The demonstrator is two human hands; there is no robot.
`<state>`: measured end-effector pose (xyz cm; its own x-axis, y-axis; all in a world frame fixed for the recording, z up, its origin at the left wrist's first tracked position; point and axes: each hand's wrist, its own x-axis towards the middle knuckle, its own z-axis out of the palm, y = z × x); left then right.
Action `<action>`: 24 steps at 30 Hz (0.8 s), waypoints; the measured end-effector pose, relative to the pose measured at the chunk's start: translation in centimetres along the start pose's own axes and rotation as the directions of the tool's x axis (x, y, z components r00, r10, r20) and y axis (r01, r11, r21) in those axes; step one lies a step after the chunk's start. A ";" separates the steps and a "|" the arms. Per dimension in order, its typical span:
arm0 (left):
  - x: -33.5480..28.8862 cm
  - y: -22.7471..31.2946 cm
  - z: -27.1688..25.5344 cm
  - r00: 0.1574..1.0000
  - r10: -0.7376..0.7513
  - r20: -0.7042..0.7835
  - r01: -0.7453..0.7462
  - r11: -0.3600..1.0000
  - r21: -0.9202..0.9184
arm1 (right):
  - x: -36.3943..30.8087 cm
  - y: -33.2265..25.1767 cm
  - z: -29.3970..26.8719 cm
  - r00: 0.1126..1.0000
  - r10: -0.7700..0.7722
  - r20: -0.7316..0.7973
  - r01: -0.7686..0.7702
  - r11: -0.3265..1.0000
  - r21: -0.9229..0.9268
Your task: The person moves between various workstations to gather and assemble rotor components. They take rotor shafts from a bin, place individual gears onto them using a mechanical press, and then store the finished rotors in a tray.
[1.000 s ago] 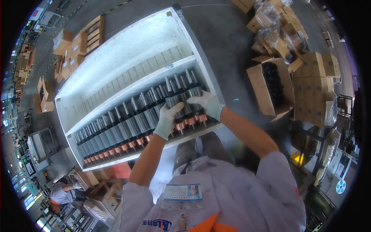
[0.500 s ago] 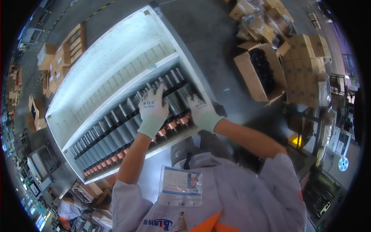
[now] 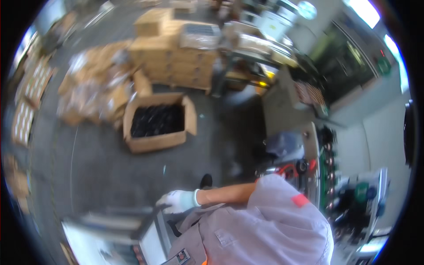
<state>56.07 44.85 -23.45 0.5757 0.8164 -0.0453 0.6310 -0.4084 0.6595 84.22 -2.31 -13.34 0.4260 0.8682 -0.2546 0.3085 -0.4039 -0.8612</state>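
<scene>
My right hand, in a white glove with a pale green cuff, is at the corner of the white bin. Its fingers point left, loosely apart and somewhat blurred, with nothing seen in them. Whether they touch the bin's dark rim I cannot tell. Only part of the bin shows, low in the picture; a few copper-coloured parts can be made out inside, smeared. My left hand is out of the picture.
Ahead on the floor stands an open carton of black parts. Behind it are stacked cartons and a heap of cardboard and clear plastic. On the right are a grey cabinet and a bench with red and black items.
The view has swung to the right. My right hand has come away from the row of metal cylinders to the bin's corner. My left hand, on the cylinders before, has left the picture.
</scene>
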 end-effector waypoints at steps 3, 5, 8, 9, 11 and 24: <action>-2.6 19.1 8.5 0.981 0.037 0.192 0.096 0.762 -0.640 | -9.9 8.0 -7.7 0.911 0.265 -0.317 -0.249 0.964 0.091; -5.0 31.8 16.7 0.909 0.184 0.375 0.014 0.883 -0.470 | -14.4 11.6 -11.1 0.857 0.296 -0.421 -0.223 0.951 0.216; -10.1 48.1 30.0 0.557 0.389 0.733 -0.129 0.913 -0.386 | -19.9 16.7 -14.9 0.754 0.363 -0.547 -0.194 0.919 0.343; -13.2 54.0 33.5 0.401 0.394 0.827 -0.176 0.919 -0.353 | -21.9 18.6 -15.8 0.692 0.407 -0.596 -0.223 0.906 0.359; -18.1 63.7 39.8 0.126 0.406 0.905 -0.291 0.888 -0.358 | -25.2 21.2 -18.1 0.585 0.474 -0.658 -0.239 0.876 0.418; -52.3 101.4 75.9 -0.848 0.444 0.290 -0.130 0.357 -0.925 | -47.9 27.1 -36.3 -0.623 0.299 -0.723 -0.496 0.563 0.661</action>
<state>129.43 -70.21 -11.16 -0.0571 -0.9919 0.1133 -0.3306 0.1259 0.9354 103.06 -65.27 -8.52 0.4416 -0.8701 0.2189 -0.5997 -0.4678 -0.6492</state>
